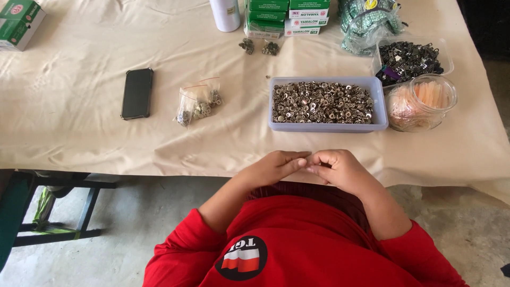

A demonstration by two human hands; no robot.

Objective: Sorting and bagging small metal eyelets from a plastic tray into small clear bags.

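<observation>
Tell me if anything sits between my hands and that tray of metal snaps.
Nothing visible does. Both hands, left hand and right hand, meet at the table edge, and only bare cloth lies between them and the tray of metal snaps straight ahead.

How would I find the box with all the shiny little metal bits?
Look at the table under the cream cloth. Straight ahead of the two hands, which meet at its near edge, sits a shallow rectangular pale lavender plastic tray. Unlike the round clear tub of orange pieces to its right, it brims with silvery metal rings.
</observation>
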